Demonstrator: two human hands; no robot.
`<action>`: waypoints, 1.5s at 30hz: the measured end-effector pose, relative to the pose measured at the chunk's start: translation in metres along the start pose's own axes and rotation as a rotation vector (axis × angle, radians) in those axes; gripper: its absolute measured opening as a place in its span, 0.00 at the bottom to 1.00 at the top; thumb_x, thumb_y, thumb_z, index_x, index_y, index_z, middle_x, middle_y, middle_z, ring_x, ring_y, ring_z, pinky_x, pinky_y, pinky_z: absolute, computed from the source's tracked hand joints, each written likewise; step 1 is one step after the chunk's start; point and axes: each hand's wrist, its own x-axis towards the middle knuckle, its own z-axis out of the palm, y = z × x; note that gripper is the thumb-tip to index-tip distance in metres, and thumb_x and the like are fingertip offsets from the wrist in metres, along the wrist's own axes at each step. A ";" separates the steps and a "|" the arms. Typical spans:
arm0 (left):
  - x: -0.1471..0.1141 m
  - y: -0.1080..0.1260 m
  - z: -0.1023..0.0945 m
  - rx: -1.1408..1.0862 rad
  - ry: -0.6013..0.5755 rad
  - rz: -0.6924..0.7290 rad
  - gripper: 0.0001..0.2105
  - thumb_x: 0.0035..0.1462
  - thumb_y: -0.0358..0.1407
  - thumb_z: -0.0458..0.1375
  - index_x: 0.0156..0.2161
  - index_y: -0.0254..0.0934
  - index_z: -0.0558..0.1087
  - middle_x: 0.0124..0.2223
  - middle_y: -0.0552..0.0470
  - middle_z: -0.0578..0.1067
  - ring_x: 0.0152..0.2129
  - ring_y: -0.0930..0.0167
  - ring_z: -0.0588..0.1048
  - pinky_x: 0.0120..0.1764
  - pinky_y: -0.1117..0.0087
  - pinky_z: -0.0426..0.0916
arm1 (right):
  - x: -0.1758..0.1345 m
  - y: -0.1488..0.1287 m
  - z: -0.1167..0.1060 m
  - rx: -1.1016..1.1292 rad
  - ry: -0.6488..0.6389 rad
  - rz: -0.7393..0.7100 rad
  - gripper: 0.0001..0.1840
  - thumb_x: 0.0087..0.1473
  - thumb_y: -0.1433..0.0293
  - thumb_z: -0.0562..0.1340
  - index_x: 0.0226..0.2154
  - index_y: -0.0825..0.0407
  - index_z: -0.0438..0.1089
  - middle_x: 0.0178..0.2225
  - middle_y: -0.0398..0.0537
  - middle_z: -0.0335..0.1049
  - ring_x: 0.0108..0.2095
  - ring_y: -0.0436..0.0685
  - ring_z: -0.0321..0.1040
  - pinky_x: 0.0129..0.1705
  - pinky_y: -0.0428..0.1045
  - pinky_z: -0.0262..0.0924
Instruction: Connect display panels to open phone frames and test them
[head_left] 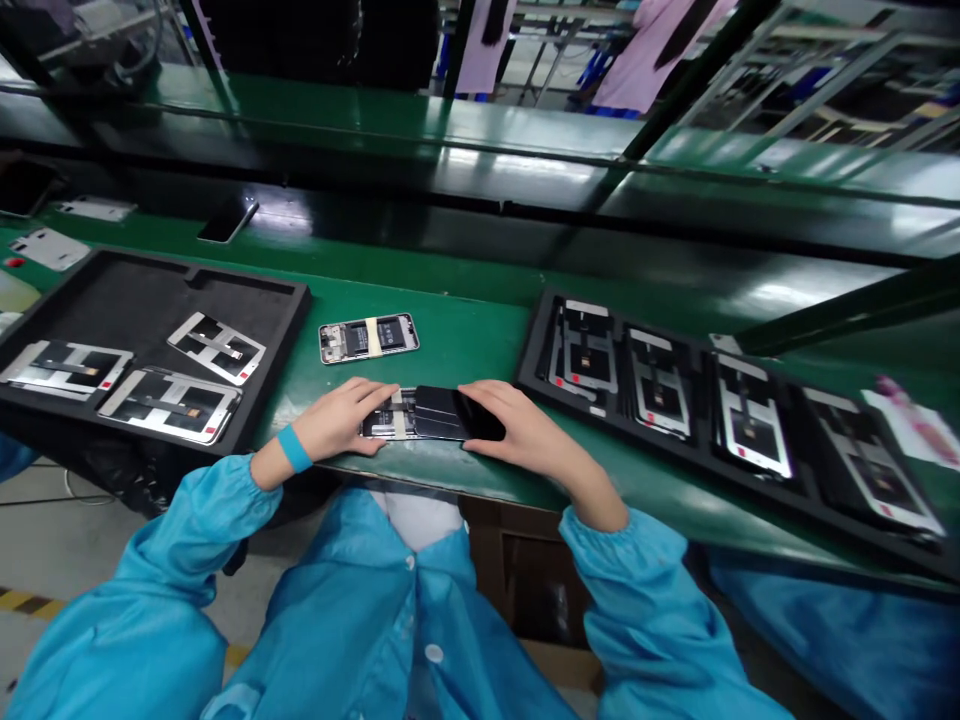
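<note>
My left hand (349, 418) grips the left end of an opened phone body (390, 415), thumb and fingers on its long edges. A pale strip of tape crosses the body. At the other side, my right hand (517, 425) is closed on a dark phone screen (439, 412), which overlaps the right part of the body; how far the two are joined I cannot tell. Just behind them lies a second opened phone body (367, 338) with its battery and a pale tape strip showing, touched by neither hand.
A black foam tray (289, 310) with several screen panels stands at left. Another black foam tray (622, 420) at right holds panels in slots. Behind, a dark phone (227, 220) lies near the green bench's (465, 330) raised ledge. People in pink clothing (652, 60) are beyond.
</note>
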 end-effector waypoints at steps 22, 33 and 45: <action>0.028 0.030 0.017 0.039 0.080 0.064 0.48 0.62 0.42 0.64 0.74 0.40 0.36 0.66 0.36 0.65 0.63 0.55 0.67 0.66 0.46 0.59 | -0.013 -0.007 -0.002 0.082 0.189 0.001 0.32 0.66 0.67 0.55 0.70 0.46 0.52 0.63 0.57 0.62 0.63 0.68 0.59 0.65 0.69 0.57; 0.021 0.029 0.018 0.152 0.158 0.094 0.40 0.67 0.46 0.57 0.74 0.37 0.41 0.65 0.36 0.67 0.62 0.55 0.67 0.66 0.47 0.59 | -0.054 0.001 0.010 0.536 0.407 0.345 0.32 0.67 0.62 0.57 0.70 0.45 0.50 0.62 0.58 0.64 0.57 0.61 0.68 0.61 0.63 0.65; 0.016 0.023 0.018 0.142 0.101 -0.005 0.40 0.66 0.50 0.58 0.73 0.39 0.44 0.65 0.37 0.68 0.62 0.54 0.67 0.68 0.43 0.48 | -0.054 0.003 0.017 1.012 0.542 0.330 0.34 0.61 0.50 0.62 0.64 0.46 0.60 0.63 0.60 0.65 0.53 0.63 0.72 0.59 0.63 0.67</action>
